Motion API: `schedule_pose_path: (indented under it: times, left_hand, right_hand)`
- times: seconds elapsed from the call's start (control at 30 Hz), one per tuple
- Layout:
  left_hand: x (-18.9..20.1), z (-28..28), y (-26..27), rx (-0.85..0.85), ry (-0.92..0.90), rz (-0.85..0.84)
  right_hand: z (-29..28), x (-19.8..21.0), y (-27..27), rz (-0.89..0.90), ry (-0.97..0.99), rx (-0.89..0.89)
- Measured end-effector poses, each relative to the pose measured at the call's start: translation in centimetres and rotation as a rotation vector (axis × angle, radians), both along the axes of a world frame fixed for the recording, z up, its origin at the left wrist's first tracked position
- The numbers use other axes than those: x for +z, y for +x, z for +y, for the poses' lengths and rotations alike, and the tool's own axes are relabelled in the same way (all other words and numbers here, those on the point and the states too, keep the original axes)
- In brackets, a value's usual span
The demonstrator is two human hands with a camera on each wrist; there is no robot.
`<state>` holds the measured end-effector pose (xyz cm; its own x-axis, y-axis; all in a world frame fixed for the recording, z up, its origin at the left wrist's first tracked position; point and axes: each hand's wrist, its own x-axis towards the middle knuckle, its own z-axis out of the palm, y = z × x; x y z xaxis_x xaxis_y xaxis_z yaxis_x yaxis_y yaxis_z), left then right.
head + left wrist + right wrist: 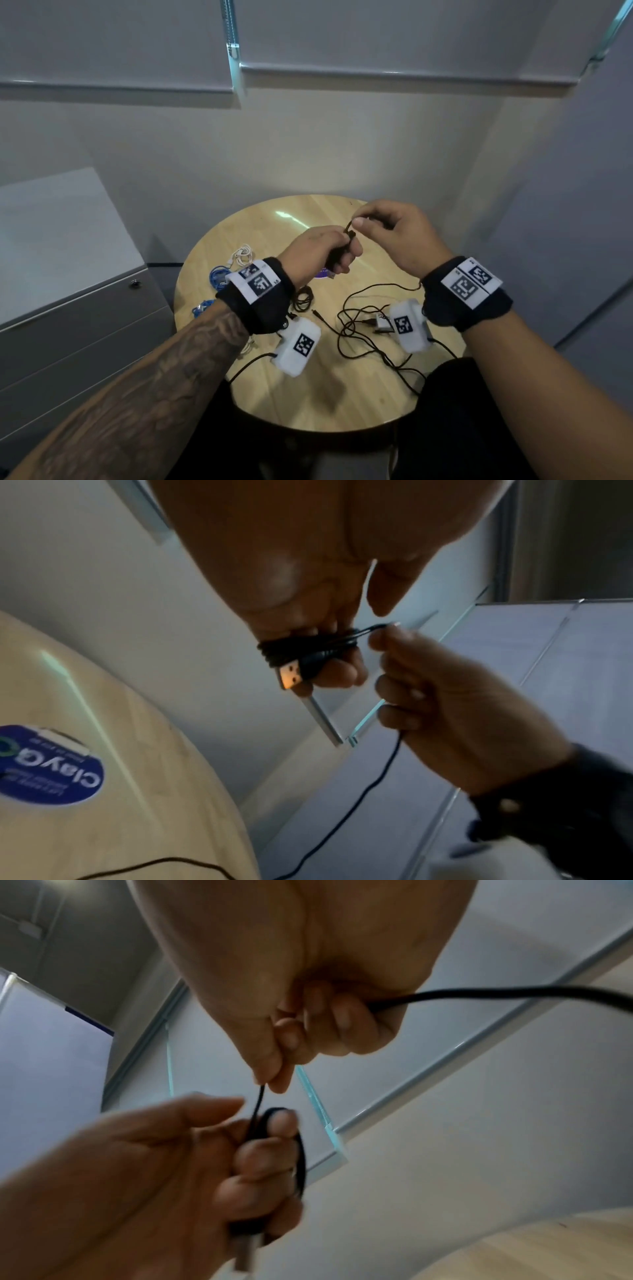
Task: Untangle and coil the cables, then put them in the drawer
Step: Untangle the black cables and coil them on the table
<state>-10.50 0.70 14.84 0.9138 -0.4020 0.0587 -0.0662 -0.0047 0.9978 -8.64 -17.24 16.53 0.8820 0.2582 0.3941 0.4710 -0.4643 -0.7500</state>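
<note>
Above the round wooden table (pixel 308 212), my left hand (pixel 320 251) grips a small coil of black cable (pixel 301 647) wound round its fingers. The coil's USB plug (pixel 291 677) sticks out below them. Just right of it, my right hand (pixel 383 229) pinches the same cable's free strand (pixel 260 1099) between thumb and forefinger. The strand passes through the right fist and hangs down to a loose black tangle (pixel 359 329) on the table. A grey drawer cabinet (pixel 68 308) stands at the left with its drawers closed.
A blue cable (pixel 217 277) and a white cable (pixel 243 255) lie at the table's left edge. A small black coil (pixel 303 298) and a white adapter (pixel 382 322) lie mid-table, and a blue round sticker (pixel 48 764) marks the tabletop. Walls stand close behind and to the right.
</note>
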Motion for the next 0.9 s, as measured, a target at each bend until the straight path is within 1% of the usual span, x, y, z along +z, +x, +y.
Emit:
schedule_pose_path:
  times: [0.07,0.17,0.23,0.3,0.33,0.4,0.43,0.5,0.53,0.6,0.67,0.73,0.77,0.83,0.9]
  left_hand:
    - [1.3,0.3,0.1,-0.052,-0.214,0.122]
    - [2.7,1.1,0.9,-0.065,-0.631,0.235]
    - [2.8,1.8,2.1,0.018,-0.845,0.260]
    - [1.9,2.2,3.3,0.173,-0.929,0.228]
    - [1.3,2.3,3.8,0.248,-0.915,0.190]
    - [-0.3,2.2,4.2,0.368,-0.804,0.095]
    - [-1.1,2.1,4.2,0.422,-0.714,0.049]
    - [-2.5,1.9,4.1,0.482,-0.462,-0.056]
    - [-3.0,1.8,3.8,0.471,-0.317,-0.115]
    - [-3.6,1.3,2.8,0.376,-0.084,-0.199]
    - [-3.3,0.7,1.5,0.244,0.009,-0.169]
    - [-2.3,0.2,0.7,0.100,0.015,-0.084]
    - [-1.6,0.1,0.4,0.038,-0.014,-0.043]
    - [-0.2,0.3,0.1,-0.042,-0.163,0.055]
    - [1.0,0.7,0.0,-0.070,-0.392,0.160]
  right_hand:
    - [0.1,-0.3,0.8,-0.006,0.051,0.004]
    - [0.4,-1.1,0.6,0.033,0.014,-0.015]
    - [0.9,-2.1,-0.3,0.107,-0.059,0.016]
    - [1.5,-3.2,-1.5,0.153,-0.145,0.079]
    - [1.7,-3.6,-1.9,0.153,-0.179,0.112]
    - [2.1,-3.7,-2.6,0.136,-0.206,0.166]
    - [2.2,-3.4,-2.9,0.132,-0.199,0.186]
    - [2.2,-2.4,-3.2,0.110,-0.189,0.196]
    - [2.0,-1.8,-3.1,0.088,-0.185,0.180]
    - [1.5,-0.5,-2.5,0.025,-0.165,0.120]
    - [0.9,0.5,-1.5,-0.026,-0.137,0.065]
    - [0.4,0.8,-0.4,-0.043,-0.081,0.042]
    - [0.3,0.7,0.0,-0.036,-0.047,0.039]
    - [0.3,0.2,0.5,-0.001,0.046,0.046]
    - [0.6,-0.3,0.5,0.046,0.098,0.031]
